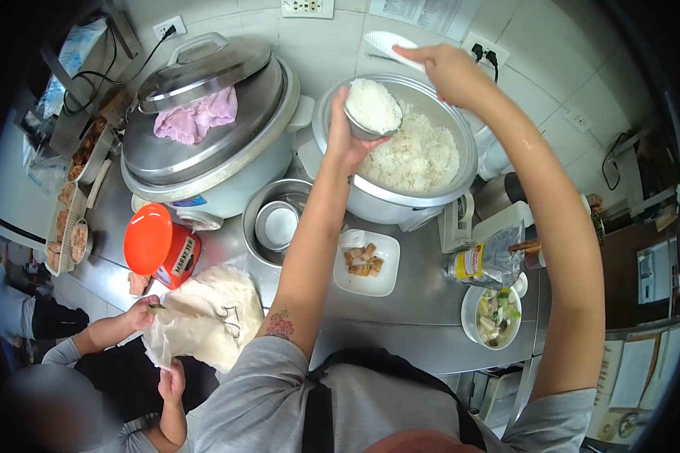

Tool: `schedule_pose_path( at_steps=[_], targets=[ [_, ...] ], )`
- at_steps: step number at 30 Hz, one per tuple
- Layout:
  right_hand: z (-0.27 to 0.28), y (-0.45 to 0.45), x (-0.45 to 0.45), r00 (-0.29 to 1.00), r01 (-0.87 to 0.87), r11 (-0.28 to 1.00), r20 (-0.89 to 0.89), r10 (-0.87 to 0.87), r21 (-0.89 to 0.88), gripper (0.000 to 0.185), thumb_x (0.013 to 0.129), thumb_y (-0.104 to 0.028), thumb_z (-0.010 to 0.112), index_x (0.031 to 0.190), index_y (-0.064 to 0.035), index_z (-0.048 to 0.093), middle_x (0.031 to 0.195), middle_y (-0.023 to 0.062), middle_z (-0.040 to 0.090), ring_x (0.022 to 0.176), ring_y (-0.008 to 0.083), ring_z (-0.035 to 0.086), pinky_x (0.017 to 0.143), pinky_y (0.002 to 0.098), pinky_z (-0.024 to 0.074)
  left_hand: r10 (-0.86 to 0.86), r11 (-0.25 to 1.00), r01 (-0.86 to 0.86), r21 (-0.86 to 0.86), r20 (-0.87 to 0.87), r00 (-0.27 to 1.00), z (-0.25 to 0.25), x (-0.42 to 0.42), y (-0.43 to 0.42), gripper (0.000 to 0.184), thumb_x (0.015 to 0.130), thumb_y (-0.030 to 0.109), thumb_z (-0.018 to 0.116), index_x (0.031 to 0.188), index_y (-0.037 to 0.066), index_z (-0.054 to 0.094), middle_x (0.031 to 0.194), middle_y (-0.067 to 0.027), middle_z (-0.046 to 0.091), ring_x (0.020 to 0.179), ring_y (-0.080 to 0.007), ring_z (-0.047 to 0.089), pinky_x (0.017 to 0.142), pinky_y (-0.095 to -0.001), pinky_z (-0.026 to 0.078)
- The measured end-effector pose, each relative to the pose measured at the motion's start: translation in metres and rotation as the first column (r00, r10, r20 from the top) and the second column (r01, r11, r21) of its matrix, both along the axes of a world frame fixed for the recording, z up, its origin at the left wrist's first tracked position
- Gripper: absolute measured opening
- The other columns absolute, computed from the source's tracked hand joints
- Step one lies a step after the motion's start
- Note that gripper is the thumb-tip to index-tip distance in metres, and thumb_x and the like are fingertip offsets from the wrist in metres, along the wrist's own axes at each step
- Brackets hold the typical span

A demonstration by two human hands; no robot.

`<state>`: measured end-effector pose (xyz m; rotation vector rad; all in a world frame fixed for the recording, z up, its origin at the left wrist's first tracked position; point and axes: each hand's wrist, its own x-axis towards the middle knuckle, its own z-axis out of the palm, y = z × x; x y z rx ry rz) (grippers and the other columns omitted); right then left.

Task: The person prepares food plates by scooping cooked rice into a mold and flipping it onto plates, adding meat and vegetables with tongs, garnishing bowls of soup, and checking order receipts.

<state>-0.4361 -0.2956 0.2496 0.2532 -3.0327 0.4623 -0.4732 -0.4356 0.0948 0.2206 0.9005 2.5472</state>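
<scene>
My left hand is wrapped round a small metal bowl heaped with white rice, over the left side of an open rice cooker. Loose cooked rice lies inside that cooker. Up by the tiled wall, my right hand grips the handle of a white rice paddle. The paddle is raised above the cooker's back rim, apart from the bowl. Between my arms on the counter, a white square dish holds cut brown pieces.
A large lidded cooker with a pink cloth stands left. Nearer are a red scale, a metal pot and a bowl of vegetables. A co-worker's hands hold a plastic bag.
</scene>
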Motion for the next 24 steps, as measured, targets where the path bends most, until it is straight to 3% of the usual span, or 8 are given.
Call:
schedule_pose_path(
  at_steps=[2, 4, 8, 12, 15, 16, 20, 24],
  targets=[
    [-0.003, 0.001, -0.009, 0.999, 0.039, 0.994, 0.034, -0.036, -0.107, 0.055, 0.088, -0.001, 0.033, 0.131, -0.0257, 0.055, 0.063, 0.0047, 0.052, 0.047, 0.0105, 0.046, 0.046, 0.0296, 0.045, 0.004, 1.0, -0.003, 0.018, -0.019, 1.0, -0.005, -0.001, 0.001, 0.072, 0.084, 0.067, 0.041, 0.132, 0.013, 0.046, 0.129, -0.0129, 0.053, 0.114, -0.0305, 0.055, 0.088, -0.0502, 0.047],
    [-0.048, 0.0, -0.008, 0.995, -0.061, 0.997, 0.074, 0.064, -0.036, 0.057, 0.087, 0.0, 0.031, 0.132, -0.0276, 0.054, 0.063, 0.0041, 0.052, 0.046, 0.0107, 0.045, 0.045, 0.0289, 0.0442, 0.02, 1.0, -0.02, 0.011, -0.031, 0.999, -0.003, -0.005, 0.002, 0.071, 0.084, 0.065, 0.041, 0.131, 0.012, 0.046, 0.128, -0.0138, 0.052, 0.114, -0.0306, 0.055, 0.089, -0.0509, 0.046],
    [-0.082, -0.009, 0.008, 0.988, 0.056, 0.998, 0.145, -0.056, 0.007, 0.048, 0.092, -0.01, 0.036, 0.131, -0.0308, 0.055, 0.082, 0.0136, 0.064, 0.057, 0.0173, 0.059, 0.052, 0.0331, 0.0501, 0.08, 0.994, -0.08, -0.075, 0.002, 0.997, -0.014, -0.003, 0.003, 0.07, 0.085, 0.063, 0.041, 0.13, 0.01, 0.047, 0.128, -0.0153, 0.052, 0.114, -0.0303, 0.054, 0.09, -0.0517, 0.045],
    [-0.027, 0.014, -0.007, 0.9, 0.078, 0.961, 0.433, 0.047, -0.267, 0.053, 0.088, -0.01, 0.032, 0.135, -0.0258, 0.051, 0.051, 0.0002, 0.042, 0.039, 0.0123, 0.042, 0.037, 0.0265, 0.039, 0.072, 0.995, -0.07, 0.069, -0.028, 0.997, -0.009, -0.004, -0.001, 0.07, 0.083, 0.063, 0.042, 0.13, 0.01, 0.048, 0.128, -0.0147, 0.052, 0.117, -0.0319, 0.051, 0.09, -0.0538, 0.044],
    [-0.036, 0.029, -0.017, 0.972, 0.159, 0.876, 0.228, -0.058, -0.455, 0.054, 0.088, -0.008, 0.03, 0.136, -0.0235, 0.05, 0.05, 0.0007, 0.043, 0.038, 0.0112, 0.04, 0.037, 0.0261, 0.0392, 0.058, 0.984, -0.049, 0.171, -0.048, 0.997, -0.005, -0.004, -0.003, 0.07, 0.083, 0.063, 0.041, 0.13, 0.011, 0.048, 0.128, -0.0138, 0.052, 0.117, -0.0333, 0.051, 0.092, -0.056, 0.041],
    [-0.049, 0.023, -0.017, 0.956, 0.198, 0.921, 0.275, -0.105, -0.336, 0.059, 0.087, -0.003, 0.028, 0.135, -0.0283, 0.05, 0.053, -0.0004, 0.041, 0.04, 0.0091, 0.038, 0.039, 0.0255, 0.0394, 0.069, 0.985, -0.063, 0.159, -0.032, 0.997, -0.004, -0.004, -0.004, 0.07, 0.083, 0.063, 0.042, 0.129, 0.011, 0.048, 0.128, -0.0138, 0.052, 0.117, -0.0332, 0.051, 0.092, -0.0558, 0.041],
    [-0.091, 0.006, -0.006, 0.964, 0.047, 0.876, 0.251, 0.085, -0.481, 0.065, 0.088, 0.004, 0.028, 0.129, -0.0374, 0.055, 0.06, -0.0009, 0.036, 0.047, 0.0088, 0.036, 0.045, 0.0246, 0.0399, 0.129, 0.989, -0.127, 0.077, -0.017, 0.992, -0.012, -0.01, -0.005, 0.071, 0.082, 0.063, 0.042, 0.128, 0.01, 0.049, 0.13, -0.0139, 0.051, 0.118, -0.0329, 0.05, 0.093, -0.0555, 0.04],
    [-0.084, 0.01, -0.009, 0.969, 0.003, 0.957, 0.236, 0.068, -0.289, 0.062, 0.088, 0.002, 0.029, 0.13, -0.0354, 0.054, 0.057, -0.001, 0.036, 0.046, 0.009, 0.036, 0.044, 0.0253, 0.0399, 0.098, 0.995, -0.1, -0.032, -0.051, 0.994, -0.005, -0.008, -0.005, 0.07, 0.084, 0.062, 0.042, 0.128, 0.008, 0.047, 0.126, -0.0139, 0.052, 0.116, -0.0288, 0.052, 0.092, -0.0498, 0.043]
  ],
)
